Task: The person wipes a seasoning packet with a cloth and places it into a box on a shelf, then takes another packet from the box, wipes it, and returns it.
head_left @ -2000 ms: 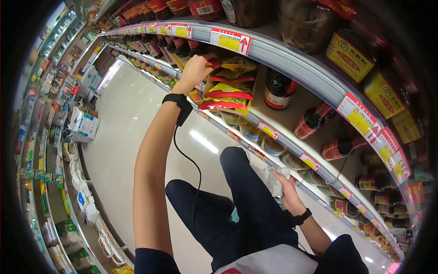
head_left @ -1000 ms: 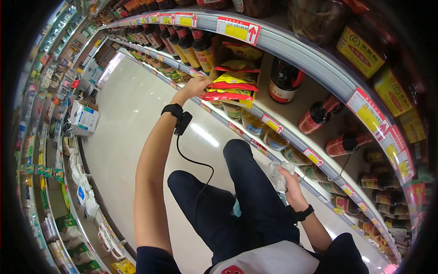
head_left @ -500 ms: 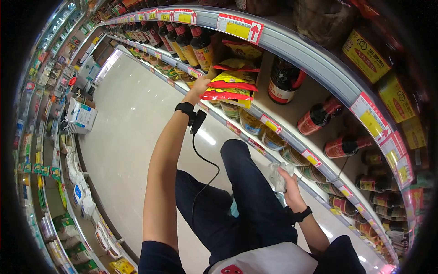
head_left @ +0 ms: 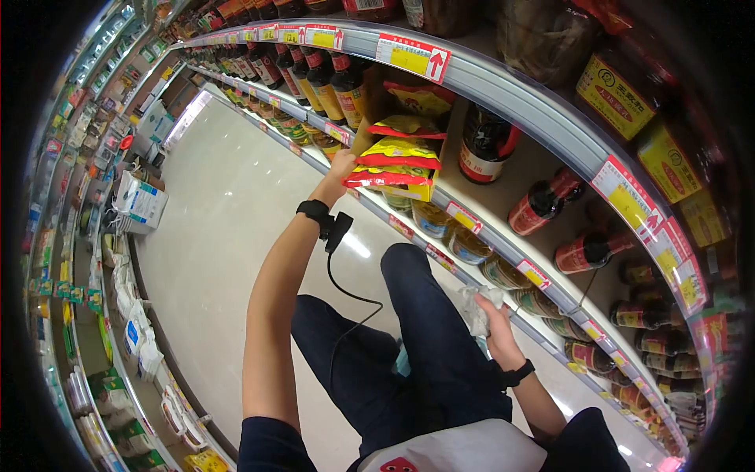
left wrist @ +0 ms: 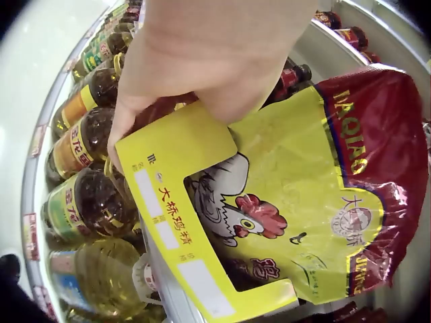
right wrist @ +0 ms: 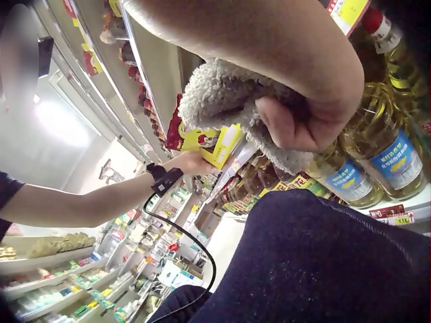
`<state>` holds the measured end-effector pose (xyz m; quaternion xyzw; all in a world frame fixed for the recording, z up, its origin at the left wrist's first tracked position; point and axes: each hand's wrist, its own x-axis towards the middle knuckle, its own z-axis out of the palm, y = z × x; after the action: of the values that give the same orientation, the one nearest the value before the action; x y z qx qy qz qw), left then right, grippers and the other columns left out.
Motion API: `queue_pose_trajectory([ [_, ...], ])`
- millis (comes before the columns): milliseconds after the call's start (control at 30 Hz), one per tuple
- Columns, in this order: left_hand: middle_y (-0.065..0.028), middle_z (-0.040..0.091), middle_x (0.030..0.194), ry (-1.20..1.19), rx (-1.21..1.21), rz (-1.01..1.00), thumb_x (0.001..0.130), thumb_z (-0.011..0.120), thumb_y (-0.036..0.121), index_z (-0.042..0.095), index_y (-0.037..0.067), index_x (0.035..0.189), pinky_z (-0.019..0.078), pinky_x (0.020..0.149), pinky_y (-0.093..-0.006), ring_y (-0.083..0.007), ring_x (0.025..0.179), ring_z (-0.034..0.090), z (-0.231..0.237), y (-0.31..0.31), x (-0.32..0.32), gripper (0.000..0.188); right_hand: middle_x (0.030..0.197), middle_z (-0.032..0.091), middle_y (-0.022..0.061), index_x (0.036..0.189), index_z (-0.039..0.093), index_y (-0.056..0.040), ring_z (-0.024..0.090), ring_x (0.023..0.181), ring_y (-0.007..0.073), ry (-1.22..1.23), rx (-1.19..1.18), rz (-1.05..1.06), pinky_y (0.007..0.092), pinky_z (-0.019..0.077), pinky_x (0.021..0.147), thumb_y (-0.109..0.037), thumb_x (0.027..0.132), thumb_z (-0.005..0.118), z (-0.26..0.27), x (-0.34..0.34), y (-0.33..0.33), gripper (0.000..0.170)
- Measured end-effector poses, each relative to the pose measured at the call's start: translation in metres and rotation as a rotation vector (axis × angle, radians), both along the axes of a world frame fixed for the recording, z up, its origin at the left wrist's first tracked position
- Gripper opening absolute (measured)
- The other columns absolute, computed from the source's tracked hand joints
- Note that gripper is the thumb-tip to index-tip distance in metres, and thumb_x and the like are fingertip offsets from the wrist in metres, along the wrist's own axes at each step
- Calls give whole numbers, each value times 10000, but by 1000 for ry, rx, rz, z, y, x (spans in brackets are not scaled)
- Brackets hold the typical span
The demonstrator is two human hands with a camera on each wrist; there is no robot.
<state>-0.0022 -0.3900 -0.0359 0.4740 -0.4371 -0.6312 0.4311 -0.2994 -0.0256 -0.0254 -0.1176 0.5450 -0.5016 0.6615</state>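
Observation:
My left hand (head_left: 340, 167) grips the near left end of a yellow cardboard display box (head_left: 413, 189) on the shelf. In the left wrist view the thumb and fingers wrap that end of the box (left wrist: 172, 202), whose cut-out front shows a drawn chicken. Red and yellow bags of chicken bouillon (left wrist: 289, 145) stand in it, one behind another. Low by the knee, my right hand (head_left: 501, 329) holds a crumpled grey cloth (head_left: 474, 309). Seen from the right wrist, the thumb presses into the fluffy cloth (right wrist: 215, 101).
Sauce bottles (head_left: 346, 88) line the shelf left of the box; a dark bottle with a red handle (head_left: 481, 145) stands right of it. Oil jugs (left wrist: 94, 276) fill the shelf below. A price rail (head_left: 503, 75) runs above. Stocked shelves (head_left: 102, 315) face across the aisle.
My left hand has come down from behind the bags to the box's near left end. The box has shifted slightly left and toward me. The right hand still holds the cloth.

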Motion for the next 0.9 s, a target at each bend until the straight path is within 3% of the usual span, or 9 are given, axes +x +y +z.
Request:
queue_pose_trajectory([
  [267,-122,688,897,-16,69,112,868,464,17,637,-36,1038,577,598,-351,-215,727,705,29,66,8,248,1157,628,68,1289,527,-3,583,1068,170,38,-69,-7,304,443,934,-228,893,682,18,17,-27,482],
  [333,-120,689,908,38,109,112,874,473,20,638,-32,1039,578,604,-351,-214,731,706,19,79,17,239,1150,624,71,1334,510,-21,578,1049,158,259,-308,37,283,440,922,-169,897,658,6,19,-52,484],
  [433,-109,686,928,76,92,81,915,508,70,630,-31,1080,588,622,-349,-207,750,704,31,111,20,228,1162,613,72,1382,491,-60,566,1051,152,188,-352,105,266,432,925,-122,898,639,10,26,-89,509],
  [467,-112,683,938,59,63,55,924,527,92,627,-45,1089,587,615,-348,-204,758,702,32,119,23,237,1187,600,68,1416,470,-92,556,1067,145,135,-366,131,267,432,932,-129,908,647,13,29,-97,538],
  [600,-106,684,897,54,74,85,903,539,54,647,-70,1042,574,620,-343,-198,756,693,41,161,26,216,1328,539,88,1367,496,0,505,1192,148,218,-415,239,276,392,1012,-419,997,535,27,48,-105,561],
  [667,-104,685,872,-44,-10,114,853,515,9,668,-72,999,545,634,-334,-191,736,673,13,166,36,226,1221,601,70,1297,529,-3,583,1070,136,155,-367,299,275,467,919,-420,1014,492,31,53,-96,505],
  [733,-85,684,832,-122,-49,143,818,504,-1,678,-87,974,526,648,-322,-176,755,666,37,200,31,250,1126,637,64,1245,540,-16,634,963,129,173,-410,355,272,522,821,-419,1028,452,32,57,-80,466],
  [833,-245,671,856,-431,-216,200,839,552,255,679,27,997,495,718,-430,-354,823,687,-18,221,46,306,1066,649,85,1199,551,-7,646,878,128,215,-396,424,277,544,721,-442,1035,415,25,60,-56,484],
  [900,-225,673,907,-556,-140,255,796,548,244,694,98,995,495,746,-459,-416,904,648,0,260,46,287,1059,647,93,1169,558,6,648,842,133,225,-420,435,284,545,670,-457,1037,394,25,62,-42,508],
])
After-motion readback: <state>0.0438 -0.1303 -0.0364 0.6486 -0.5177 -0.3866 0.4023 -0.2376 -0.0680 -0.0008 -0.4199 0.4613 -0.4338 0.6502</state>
